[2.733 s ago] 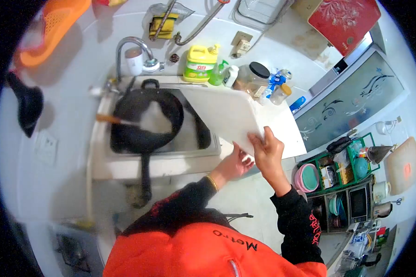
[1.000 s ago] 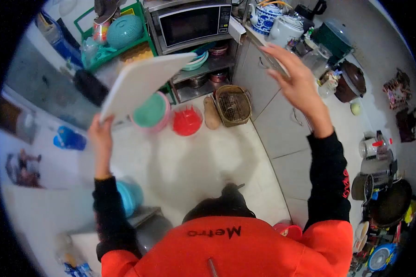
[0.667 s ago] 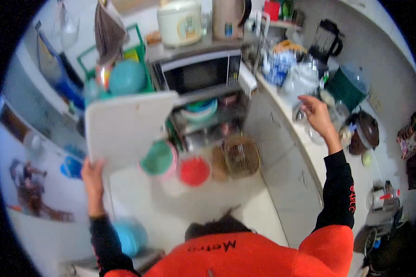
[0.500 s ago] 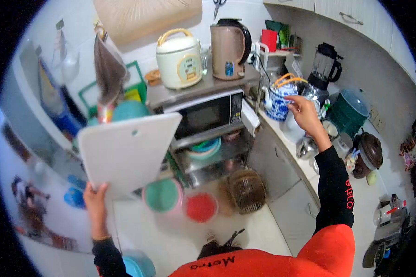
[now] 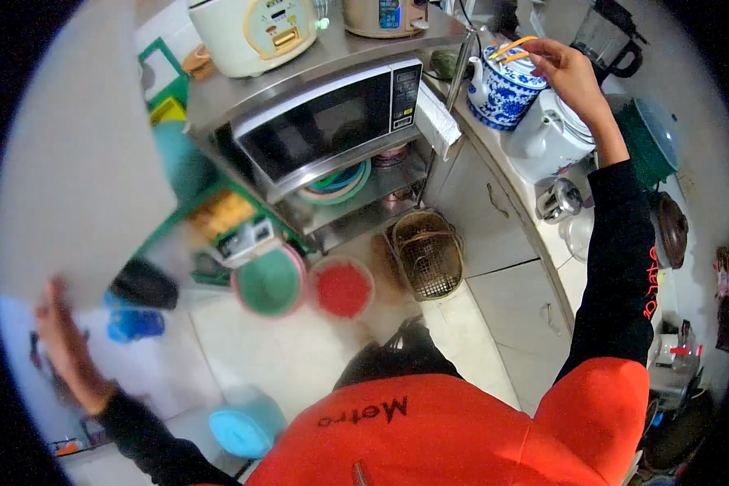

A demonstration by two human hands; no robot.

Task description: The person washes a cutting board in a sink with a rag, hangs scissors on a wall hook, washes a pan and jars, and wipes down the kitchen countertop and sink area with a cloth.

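A white board (image 5: 81,162), blurred, stands up at the left edge. My left hand (image 5: 69,348) holds it at its lower edge, the fingers partly hidden behind it. On the right, my right hand (image 5: 567,73) is at the blue-and-white teapot (image 5: 506,89), fingers closed at its orange handle (image 5: 512,50). The teapot stands on the counter, with a white pot (image 5: 551,134) just in front of it.
A microwave (image 5: 324,121) sits on a metal rack below a rice cooker (image 5: 255,32) and a kettle (image 5: 385,16). Green (image 5: 271,279) and red (image 5: 343,287) basins and a wicker basket (image 5: 427,255) are on the floor. A blue container (image 5: 247,423) is lower left.
The view has turned from the sink to the rack and counter. The board has gone from both hands to my left hand and moved far left. My right hand has come to the teapot's handle.
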